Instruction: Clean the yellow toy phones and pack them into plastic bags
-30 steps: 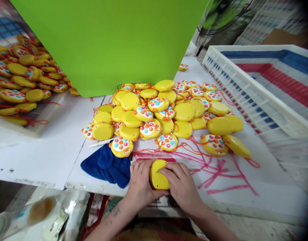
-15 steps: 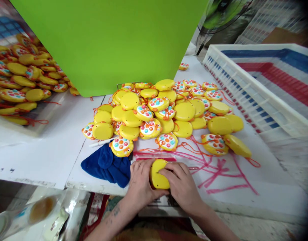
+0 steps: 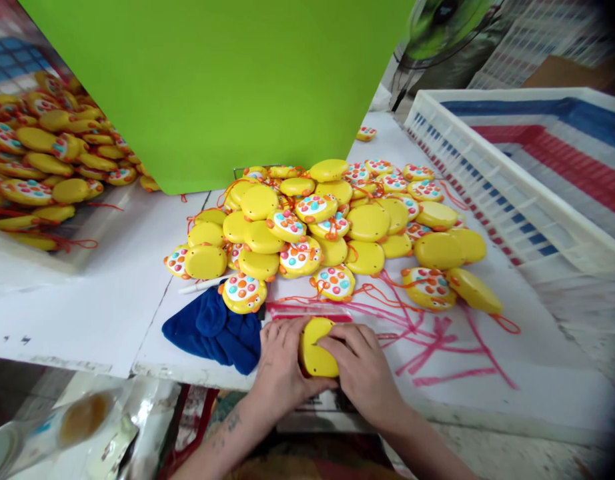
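Note:
A round yellow toy [image 3: 315, 350] lies back-up at the near edge of the white table [image 3: 102, 307]. My left hand [image 3: 280, 363] wraps its left side and my right hand [image 3: 360, 367] presses fingers on its right side and top. Both hands are closed on it. Just beyond them a heap of the same yellow toys [image 3: 332, 227], some showing coloured buttons and orange cords, spreads across the table. A blue cloth [image 3: 212, 327] lies immediately left of my left hand.
A large green board [image 3: 212, 87] stands behind the heap. A second pile of yellow toys [image 3: 42, 160] fills the far left. A white slatted crate [image 3: 512, 187] with a striped lining sits at the right. Pink marker scribbles [image 3: 427, 333] cover the table on the right.

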A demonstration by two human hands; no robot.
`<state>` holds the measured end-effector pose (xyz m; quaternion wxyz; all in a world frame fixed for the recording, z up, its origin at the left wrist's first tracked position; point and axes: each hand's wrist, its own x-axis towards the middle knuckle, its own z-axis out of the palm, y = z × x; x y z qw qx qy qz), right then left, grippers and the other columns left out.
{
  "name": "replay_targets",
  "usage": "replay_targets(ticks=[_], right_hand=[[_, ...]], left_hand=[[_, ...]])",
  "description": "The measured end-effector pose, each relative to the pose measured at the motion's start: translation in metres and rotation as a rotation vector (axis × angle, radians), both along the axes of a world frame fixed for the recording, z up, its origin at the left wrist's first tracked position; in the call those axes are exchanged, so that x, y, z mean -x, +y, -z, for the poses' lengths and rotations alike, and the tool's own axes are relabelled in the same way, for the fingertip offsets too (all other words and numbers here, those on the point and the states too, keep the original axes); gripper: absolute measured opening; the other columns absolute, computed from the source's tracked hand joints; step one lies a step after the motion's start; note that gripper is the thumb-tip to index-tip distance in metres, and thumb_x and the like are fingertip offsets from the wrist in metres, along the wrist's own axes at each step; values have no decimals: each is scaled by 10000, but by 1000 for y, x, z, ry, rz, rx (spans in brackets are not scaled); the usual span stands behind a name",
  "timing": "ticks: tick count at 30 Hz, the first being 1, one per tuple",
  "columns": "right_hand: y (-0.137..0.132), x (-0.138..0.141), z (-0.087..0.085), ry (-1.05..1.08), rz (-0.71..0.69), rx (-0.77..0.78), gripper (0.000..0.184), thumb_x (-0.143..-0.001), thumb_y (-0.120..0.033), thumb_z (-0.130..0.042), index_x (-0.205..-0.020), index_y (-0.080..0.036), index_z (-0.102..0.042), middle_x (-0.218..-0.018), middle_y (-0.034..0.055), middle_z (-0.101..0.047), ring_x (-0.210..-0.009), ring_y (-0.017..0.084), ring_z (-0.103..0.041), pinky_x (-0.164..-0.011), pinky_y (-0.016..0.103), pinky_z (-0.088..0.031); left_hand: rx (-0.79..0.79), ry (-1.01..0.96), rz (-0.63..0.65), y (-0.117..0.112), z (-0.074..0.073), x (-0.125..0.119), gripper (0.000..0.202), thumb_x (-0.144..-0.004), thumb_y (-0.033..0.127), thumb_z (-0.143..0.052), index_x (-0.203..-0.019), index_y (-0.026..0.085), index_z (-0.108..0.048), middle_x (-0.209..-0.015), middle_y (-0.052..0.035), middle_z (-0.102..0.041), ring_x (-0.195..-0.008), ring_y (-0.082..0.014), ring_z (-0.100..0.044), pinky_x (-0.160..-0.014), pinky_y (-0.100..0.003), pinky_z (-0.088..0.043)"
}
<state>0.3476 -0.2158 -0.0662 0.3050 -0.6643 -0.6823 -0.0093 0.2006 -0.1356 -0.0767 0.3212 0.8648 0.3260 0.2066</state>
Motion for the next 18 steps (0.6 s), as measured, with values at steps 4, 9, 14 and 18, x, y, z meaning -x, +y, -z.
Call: replay_targets(ticks=[4, 9, 14, 18], right_hand=[[0, 0, 0, -6, 0, -2, 304, -857, -45, -415, -939, -199, -665, -900, 84, -624, -828, 231, -496, -727, 363, -443], [0, 0, -2, 6, 4, 3, 311, -859, -33, -404, -914, -191, -666, -879, 85, -620, -824, 232, -497, -733, 365, -441], [0, -2, -3, 9, -8, 3, 321, -864, -43, -401, -965, -196, -664, -904, 84, -619, -827, 231, -502, -729, 370, -442], [0, -2, -2, 21, -21, 0, 310, -866, -37, -396, -935, -183, -661, -895, 87, -615, -834, 232, -499, -733, 374, -443]], left_hand=[[-9, 10, 4, -1, 0, 0, 911, -524, 506, -824, -1270, 189, -409, -1158, -122, -594, -1058, -324, -515, -923, -502, -358], [-30, 4, 10, -1, 1, 1, 920, -522, 491, -832, -1273, 183, -399, -1158, -116, -590, -1058, -317, -512, -920, -491, -359], [-33, -4, 6, -2, 1, 1, 912, -522, 491, -833, -1263, 196, -389, -1150, -112, -594, -1044, -315, -516, -917, -490, -355], [-37, -5, 11, -2, 1, 1, 926, -515, 501, -835, -1266, 199, -385, -1154, -111, -592, -1047, -316, -512, -916, -488, -353]])
